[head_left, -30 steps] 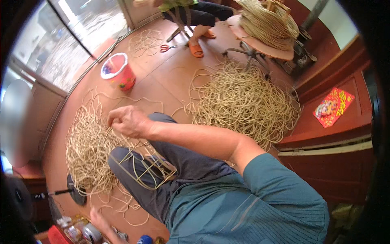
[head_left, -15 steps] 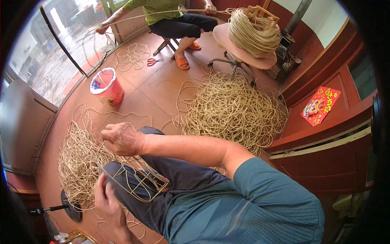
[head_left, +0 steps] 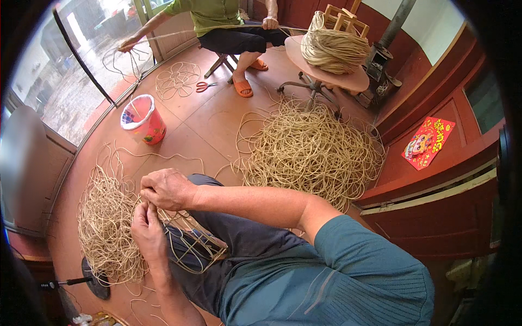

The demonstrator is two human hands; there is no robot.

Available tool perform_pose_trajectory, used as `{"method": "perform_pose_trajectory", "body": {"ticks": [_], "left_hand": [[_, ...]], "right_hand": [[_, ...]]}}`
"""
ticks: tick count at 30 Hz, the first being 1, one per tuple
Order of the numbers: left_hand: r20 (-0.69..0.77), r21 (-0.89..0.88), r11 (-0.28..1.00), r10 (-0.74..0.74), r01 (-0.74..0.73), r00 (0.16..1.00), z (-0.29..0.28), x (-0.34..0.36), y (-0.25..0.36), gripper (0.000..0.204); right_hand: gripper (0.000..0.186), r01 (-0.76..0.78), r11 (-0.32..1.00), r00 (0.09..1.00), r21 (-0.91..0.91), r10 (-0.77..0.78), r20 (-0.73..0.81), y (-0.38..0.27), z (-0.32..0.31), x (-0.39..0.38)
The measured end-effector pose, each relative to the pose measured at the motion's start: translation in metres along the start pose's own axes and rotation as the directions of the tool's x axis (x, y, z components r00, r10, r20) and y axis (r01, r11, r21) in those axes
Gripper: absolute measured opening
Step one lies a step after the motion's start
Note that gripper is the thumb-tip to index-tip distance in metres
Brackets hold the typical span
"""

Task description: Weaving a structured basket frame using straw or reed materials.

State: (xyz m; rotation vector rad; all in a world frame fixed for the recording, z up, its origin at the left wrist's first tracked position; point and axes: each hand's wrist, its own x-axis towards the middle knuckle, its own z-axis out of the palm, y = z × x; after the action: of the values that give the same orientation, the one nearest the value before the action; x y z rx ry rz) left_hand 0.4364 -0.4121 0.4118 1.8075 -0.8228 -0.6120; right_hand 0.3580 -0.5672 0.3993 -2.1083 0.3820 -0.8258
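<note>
Over my lap, my left hand (head_left: 149, 229) and my right hand (head_left: 169, 189) meet, fingertips pinched closely together. Both are closed on a thin tan cord, mostly hidden by the fingers. Just below them, an open lattice (head_left: 197, 247) of the same tan strands rests on my thigh, its upper end partly covered by my hands. A loose heap of tan cord (head_left: 106, 223) lies on the floor beside my left hand. Beyond my right forearm spreads a bigger tangled cord pile (head_left: 312, 149).
Across the room a seated person in green (head_left: 223, 24) stretches long strands between two hands. Near them are a round stool (head_left: 353, 81) bearing a cord coil (head_left: 334, 51), red-handled scissors (head_left: 202, 86), a flower-shaped cord piece (head_left: 178, 80) and a pink bucket (head_left: 149, 130). A wooden door (head_left: 457, 130) stands right.
My left hand has risen and closed, its fingertips now meeting the right hand's. My right hand has shifted slightly right and down. The other person's outstretched hand has moved left, carrying loops of cord.
</note>
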Motion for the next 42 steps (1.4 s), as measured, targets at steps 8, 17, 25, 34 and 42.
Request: {"method": "perform_pose_trajectory", "body": {"ticks": [8, 17, 25, 34, 42], "left_hand": [[-0.117, 0.653, 0.729, 0.366, -0.207, 0.923, 0.020, -0.024, 0.027, 0.021], [0.091, 0.709, 0.556, 0.537, -0.433, 0.839, 0.019, -0.107, 0.022, 0.004], [0.200, 0.596, 0.680, 0.389, -0.427, 0.899, 0.056, -0.176, -0.005, 0.012], [0.290, 0.528, 0.805, 0.127, -0.269, 0.949, 0.067, -0.195, -0.022, 0.014], [0.275, 0.604, 0.757, 0.094, -0.248, 0.957, 0.070, -0.187, -0.028, 0.009]], "right_hand": [[0.027, -0.086, 0.986, 0.996, 0.145, 0.080, 0.051, 0.006, -0.004, 0.004], [0.019, -0.071, 0.946, 0.993, 0.318, 0.095, -0.063, 0.000, -0.032, -0.040], [0.020, -0.309, 0.916, 0.943, 0.256, 0.260, 0.209, -0.017, -0.056, -0.136], [0.013, -0.266, 0.953, 0.929, 0.145, 0.214, 0.300, -0.029, -0.055, -0.176], [0.013, -0.245, 0.959, 0.949, 0.145, 0.207, 0.236, -0.029, -0.046, -0.166]]}}
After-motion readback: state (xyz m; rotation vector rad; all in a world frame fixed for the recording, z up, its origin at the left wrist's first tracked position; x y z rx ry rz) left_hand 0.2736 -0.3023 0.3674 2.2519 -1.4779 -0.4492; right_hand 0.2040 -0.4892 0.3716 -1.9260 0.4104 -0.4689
